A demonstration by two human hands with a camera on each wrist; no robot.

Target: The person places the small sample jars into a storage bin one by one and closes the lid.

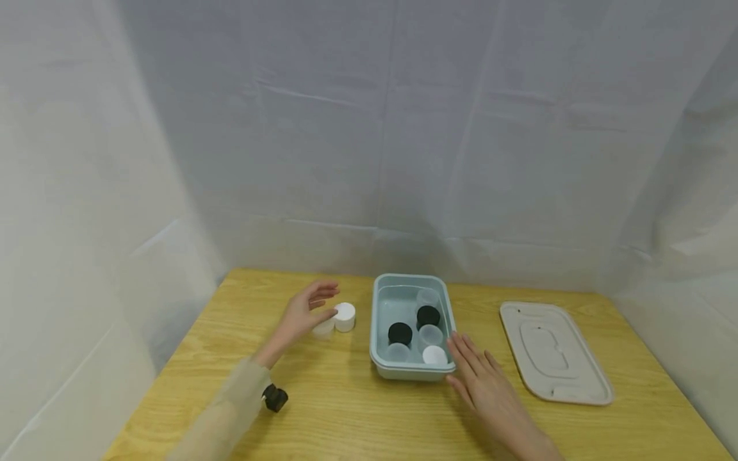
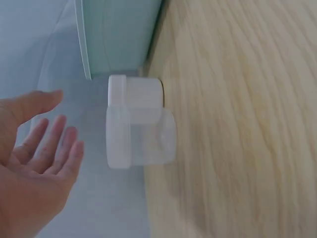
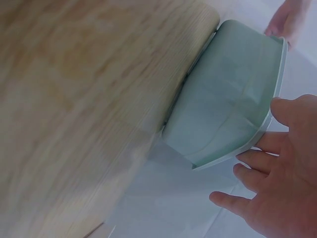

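Two small jars stand side by side on the wooden table (image 1: 346, 416), one with a white lid (image 1: 344, 315) (image 2: 136, 91), one translucent (image 1: 324, 328) (image 2: 141, 141). My left hand (image 1: 330, 302) (image 2: 49, 134) hovers open just beside them, holding nothing. To their right stands a teal bin (image 1: 403, 373) (image 2: 119, 34) (image 3: 233, 99) with several jars inside, among them two with black lids (image 1: 428, 315) and one with a white lid (image 1: 435, 355). My right hand (image 1: 458, 362) (image 3: 270, 163) lies open at the bin's near right corner, fingers straight along its rim.
A beige bin lid (image 1: 553, 352) lies flat on the table to the right. White cloth walls close in the back and both sides. A small black wrist camera (image 1: 275, 397) shows under my left sleeve.
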